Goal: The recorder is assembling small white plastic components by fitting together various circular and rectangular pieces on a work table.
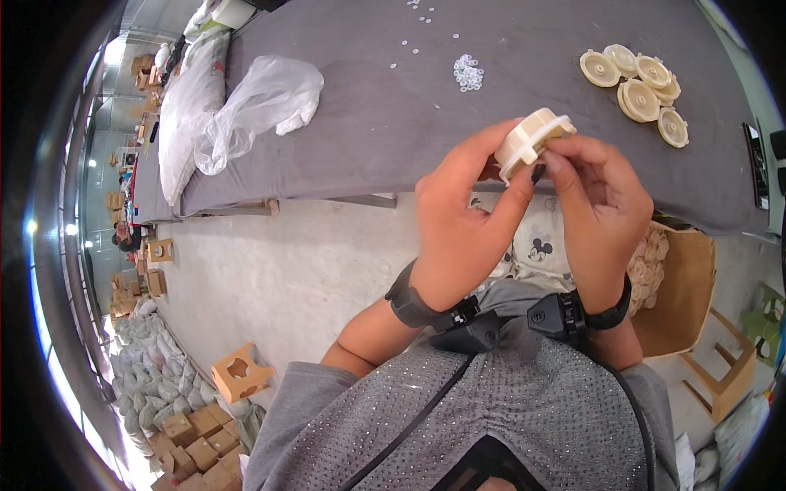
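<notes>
A cream round plastic part (pixel 528 141) with a ribbed rim is held up over the near edge of the table, tilted on its side. My left hand (pixel 458 209) grips it from the left, fingers behind and thumb below. Against its right edge, my right hand (pixel 602 192) has thumb and forefinger pinched together. Whether a smaller piece sits between those fingertips is hidden. A small black spot shows at the left thumb tip. Several similar cream round parts (pixel 639 100) lie at the table's right. Small whitish rings (pixel 468 75) form a pile farther back, with a few scattered around.
A grey cloth covers the table (pixel 368 147). On its left lie a clear plastic bag (pixel 262 102) and a white sack (pixel 190 123). A cardboard box (pixel 684 286) of pinkish pieces stands by my right arm, near a wooden stool (pixel 725 376). Another stool (pixel 240 372) stands left.
</notes>
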Available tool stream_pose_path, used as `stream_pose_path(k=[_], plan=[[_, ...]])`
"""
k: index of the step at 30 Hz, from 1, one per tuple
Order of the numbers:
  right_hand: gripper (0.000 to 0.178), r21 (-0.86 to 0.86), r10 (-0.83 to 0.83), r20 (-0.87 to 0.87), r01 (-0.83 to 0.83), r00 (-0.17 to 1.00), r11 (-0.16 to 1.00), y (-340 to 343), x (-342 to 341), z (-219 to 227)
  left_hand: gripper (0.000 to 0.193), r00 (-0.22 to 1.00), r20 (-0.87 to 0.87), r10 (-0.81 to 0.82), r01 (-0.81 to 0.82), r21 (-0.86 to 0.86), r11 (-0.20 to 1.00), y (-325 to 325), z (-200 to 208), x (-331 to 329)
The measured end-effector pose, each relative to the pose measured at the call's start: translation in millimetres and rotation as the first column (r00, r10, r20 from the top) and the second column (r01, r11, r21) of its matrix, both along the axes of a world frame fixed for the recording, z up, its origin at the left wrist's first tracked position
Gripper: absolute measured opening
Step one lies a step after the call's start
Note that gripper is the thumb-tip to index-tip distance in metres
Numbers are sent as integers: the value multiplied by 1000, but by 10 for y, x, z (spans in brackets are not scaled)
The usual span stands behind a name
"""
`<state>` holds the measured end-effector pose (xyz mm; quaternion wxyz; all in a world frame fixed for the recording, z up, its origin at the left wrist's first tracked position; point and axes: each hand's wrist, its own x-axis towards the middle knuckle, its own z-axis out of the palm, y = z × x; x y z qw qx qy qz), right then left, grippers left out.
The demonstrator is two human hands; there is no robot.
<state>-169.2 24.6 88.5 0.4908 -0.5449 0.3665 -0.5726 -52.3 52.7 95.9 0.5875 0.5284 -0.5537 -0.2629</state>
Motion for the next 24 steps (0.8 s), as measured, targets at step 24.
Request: stream_pose_path(k=[24], plan=[[15,211,236,279,-299,931,931,-37,-262,92,34,914,-398,-75,184,243,953,1,12,108]])
